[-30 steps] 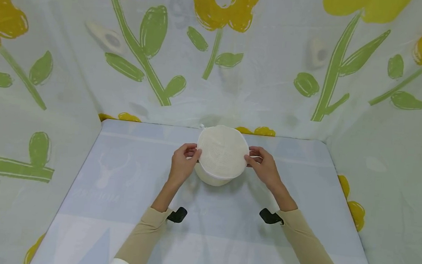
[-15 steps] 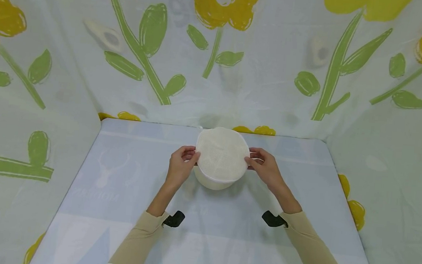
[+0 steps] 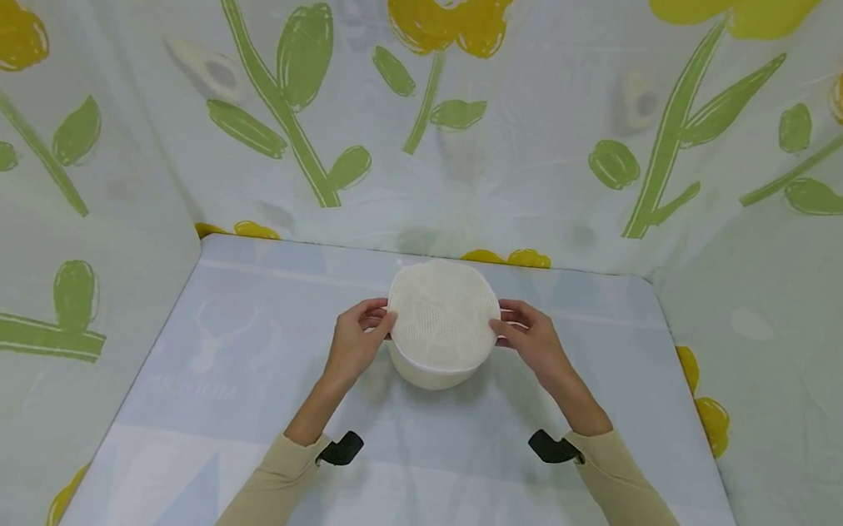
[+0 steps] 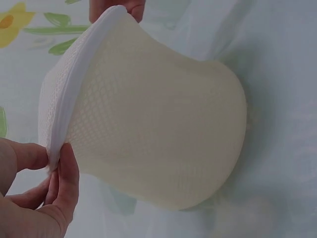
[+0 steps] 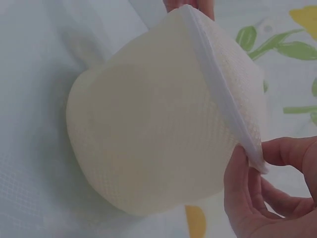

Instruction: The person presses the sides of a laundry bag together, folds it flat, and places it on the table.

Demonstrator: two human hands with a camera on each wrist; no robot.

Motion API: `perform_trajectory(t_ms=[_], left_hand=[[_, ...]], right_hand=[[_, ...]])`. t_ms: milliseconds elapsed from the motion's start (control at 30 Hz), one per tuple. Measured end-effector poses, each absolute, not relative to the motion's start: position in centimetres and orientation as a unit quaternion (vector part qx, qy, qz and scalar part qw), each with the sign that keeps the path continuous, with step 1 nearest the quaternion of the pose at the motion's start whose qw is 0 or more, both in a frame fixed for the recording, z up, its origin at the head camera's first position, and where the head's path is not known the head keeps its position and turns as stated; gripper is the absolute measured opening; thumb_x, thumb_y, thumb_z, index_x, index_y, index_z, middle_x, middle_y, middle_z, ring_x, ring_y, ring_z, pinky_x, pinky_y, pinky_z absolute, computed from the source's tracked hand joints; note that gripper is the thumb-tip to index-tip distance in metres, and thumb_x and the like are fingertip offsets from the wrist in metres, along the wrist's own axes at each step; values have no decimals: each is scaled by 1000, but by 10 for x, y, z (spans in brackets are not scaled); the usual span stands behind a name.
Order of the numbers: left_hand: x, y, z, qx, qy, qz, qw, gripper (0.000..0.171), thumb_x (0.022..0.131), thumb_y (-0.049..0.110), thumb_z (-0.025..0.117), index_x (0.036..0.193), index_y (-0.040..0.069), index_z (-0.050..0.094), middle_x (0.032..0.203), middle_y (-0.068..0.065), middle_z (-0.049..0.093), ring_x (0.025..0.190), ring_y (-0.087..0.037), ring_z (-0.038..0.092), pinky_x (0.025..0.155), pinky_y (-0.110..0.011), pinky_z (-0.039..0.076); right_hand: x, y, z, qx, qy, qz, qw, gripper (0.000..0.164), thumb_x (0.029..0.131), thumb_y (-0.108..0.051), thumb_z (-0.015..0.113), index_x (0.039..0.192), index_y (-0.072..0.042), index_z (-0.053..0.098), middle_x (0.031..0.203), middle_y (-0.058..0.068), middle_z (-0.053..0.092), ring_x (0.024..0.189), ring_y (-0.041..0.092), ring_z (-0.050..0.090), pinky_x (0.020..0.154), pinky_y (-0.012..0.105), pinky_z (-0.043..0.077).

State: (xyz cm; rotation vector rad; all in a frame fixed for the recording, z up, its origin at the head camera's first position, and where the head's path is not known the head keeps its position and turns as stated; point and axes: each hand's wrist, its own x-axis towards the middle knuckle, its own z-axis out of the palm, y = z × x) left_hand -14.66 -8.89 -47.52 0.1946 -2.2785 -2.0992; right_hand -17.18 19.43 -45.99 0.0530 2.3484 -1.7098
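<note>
A round cream mesh laundry bag (image 3: 442,319) stands over the far middle of the table, its flat mesh top tilted toward me. White edging (image 4: 81,69) rings that top, and the softer body (image 5: 143,134) bulges below it, close over the tabletop. My left hand (image 3: 356,337) pinches the edging on the left side between thumb and fingers. Opposite it, my right hand (image 3: 531,339) pinches the right side in the same way. Close up, the left thumb and fingers (image 4: 69,181) grip the rim. In the right wrist view the right fingers (image 5: 237,186) do likewise.
A pale blue patterned cloth (image 3: 220,412) covers the table. White curtains with yellow flowers and green leaves (image 3: 307,57) enclose the back and both sides. Black wrist devices (image 3: 342,448) sit at the cuffs of the beige sleeves (image 3: 633,507).
Both hands have drawn the laundry bag slightly toward me, keeping their pinch on its rim. The hands stand a little farther apart.
</note>
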Motion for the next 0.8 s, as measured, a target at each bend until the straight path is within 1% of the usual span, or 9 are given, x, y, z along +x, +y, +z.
perform_trajectory(t_ms=[100, 167, 233, 333, 433, 600, 800], left_hand=[[-144, -90, -474, 63, -738, -671, 4, 36, 98, 1, 67, 131, -13, 61, 109, -24, 64, 95, -32, 68, 82, -43, 61], [-142, -90, -474, 59, -738, -672, -2, 35, 98, -1, 66, 130, -14, 61, 108, -25, 64, 94, -31, 68, 84, -47, 60], [-140, -91, -474, 56, -734, -676, -3, 35, 98, 0, 66, 130, -13, 61, 108, -24, 64, 90, -25, 68, 82, -44, 61], [-137, -92, -475, 53, -728, -683, -2, 34, 98, 2, 68, 129, -10, 63, 106, -21, 65, 86, -15, 66, 77, -32, 62], [-134, -93, -478, 50, -724, -687, 0, 32, 97, 3, 69, 127, -8, 65, 105, -19, 65, 83, -11, 66, 72, -24, 60], [-128, -95, -478, 48, -723, -689, -3, 32, 97, 6, 70, 125, -7, 65, 106, -19, 65, 85, -13, 66, 71, -25, 60], [-124, -96, -476, 53, -727, -685, -9, 30, 98, 14, 71, 119, -6, 65, 105, -18, 68, 85, -16, 67, 71, -31, 61]], right_hand=[[-168, 195, -459, 21, 799, -588, 124, 50, 100, -21, 70, 144, -1, 53, 131, 21, 57, 101, 23, 67, 85, 28, 59], [-167, 196, -459, 23, 797, -590, 127, 49, 100, -20, 70, 143, -2, 54, 130, 20, 57, 100, 23, 67, 85, 28, 60], [-165, 196, -460, 25, 796, -591, 130, 49, 100, -19, 70, 142, -2, 54, 129, 20, 57, 101, 24, 68, 84, 29, 60], [-162, 197, -460, 28, 794, -592, 133, 48, 99, -18, 70, 142, -3, 54, 129, 19, 58, 102, 25, 68, 84, 29, 60], [-160, 196, -460, 34, 794, -590, 140, 48, 99, -18, 70, 142, -4, 54, 130, 19, 58, 104, 26, 67, 84, 30, 60], [-155, 195, -460, 46, 792, -589, 150, 49, 99, -21, 70, 143, -6, 54, 132, 18, 57, 104, 26, 66, 86, 31, 60], [-149, 196, -461, 44, 790, -592, 152, 51, 98, -28, 72, 141, -4, 55, 130, 18, 58, 100, 23, 67, 85, 31, 60]])
